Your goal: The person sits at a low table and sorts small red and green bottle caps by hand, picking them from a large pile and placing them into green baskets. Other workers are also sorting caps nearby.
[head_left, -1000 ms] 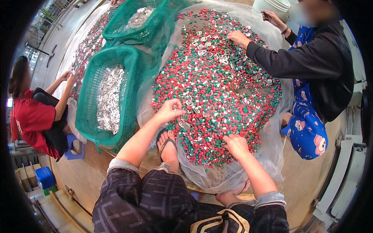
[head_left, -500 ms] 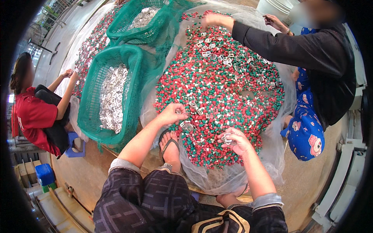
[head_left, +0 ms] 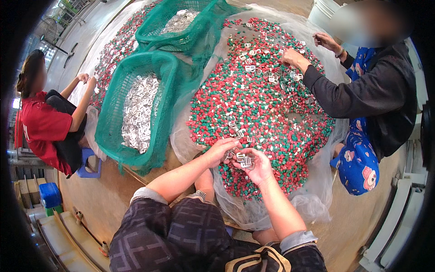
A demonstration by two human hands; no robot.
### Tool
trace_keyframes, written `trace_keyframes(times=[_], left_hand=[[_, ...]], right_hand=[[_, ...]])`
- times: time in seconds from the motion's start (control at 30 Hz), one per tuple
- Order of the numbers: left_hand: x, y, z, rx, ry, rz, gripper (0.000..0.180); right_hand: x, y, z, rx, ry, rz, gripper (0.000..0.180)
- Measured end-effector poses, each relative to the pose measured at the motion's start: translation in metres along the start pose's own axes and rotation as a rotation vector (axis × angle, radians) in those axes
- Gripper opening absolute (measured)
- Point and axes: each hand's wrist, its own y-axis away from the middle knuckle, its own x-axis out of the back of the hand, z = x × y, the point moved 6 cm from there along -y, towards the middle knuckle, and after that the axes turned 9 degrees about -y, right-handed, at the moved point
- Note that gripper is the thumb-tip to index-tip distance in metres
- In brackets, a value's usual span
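Tan floor [head_left: 93, 211] surrounds a mound of small red, green and white pieces [head_left: 267, 106] heaped on a sheer white sheet [head_left: 312, 206]. Both of the person's hands are close together above the near left part of this mound. Palm partly turned up, the right hand [head_left: 259, 167] has its fingers curled around a few pale metal buckles [head_left: 245, 161], small slotted frames, at its left side. Just beside it, the left hand [head_left: 223, 152] pinches more metal at its fingertips; whether the two hands touch each other I cannot tell. Taken as a group, the held buckles stretch left to right between the hands. Individual frames lie at differing angles and overlap, so no single long axis can be told for them all.

Just beyond the hands, loose buckles [head_left: 239, 133] lie on the mound in a short line slanting from near right to far left. At left, a near green basket [head_left: 110, 118] holds many similar buckles; its long axis runs near to far, the far end leaning right. Behind it is a far green basket [head_left: 152, 43] with more metal pieces. At far right, a co-worker in a black top [head_left: 362, 97] has one hand over the mound; at left sits another in a red shirt [head_left: 45, 120].
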Motion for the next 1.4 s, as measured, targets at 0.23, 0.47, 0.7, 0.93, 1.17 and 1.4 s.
trace_keyframes(times=[0.23, 0.47, 0.7, 0.93, 1.17, 1.4], left_hand=[[0.003, -0.001, -0.007, 0.011, 0.244, 0.18, 0.032], [-0.011, -0.012, -0.026, -0.05, 0.568, 0.278, 0.032], [-0.009, -0.011, -0.013, -0.105, 0.575, 0.143, 0.019], [-0.031, 0.0, 0.02, -0.348, -0.112, 0.21, 0.013], [-0.067, 0.03, 0.072, -0.607, -0.608, -0.012, 0.03], [-0.06, 0.039, 0.102, -0.634, -0.461, -0.084, 0.034]], right_hand=[[-0.023, -0.001, 0.009, 0.265, -0.044, 0.023, 0.054], [-0.048, 0.0, 0.026, 0.639, 0.201, 0.052, 0.051], [-0.056, 0.015, 0.009, 0.776, 0.356, 0.124, 0.04], [-0.02, -0.004, 0.01, 0.432, -0.172, 0.348, 0.035], [-0.016, -0.015, 0.001, 0.235, -0.488, 0.013, 0.036], [-0.023, -0.014, -0.002, 0.117, -0.624, -0.22, 0.035]])
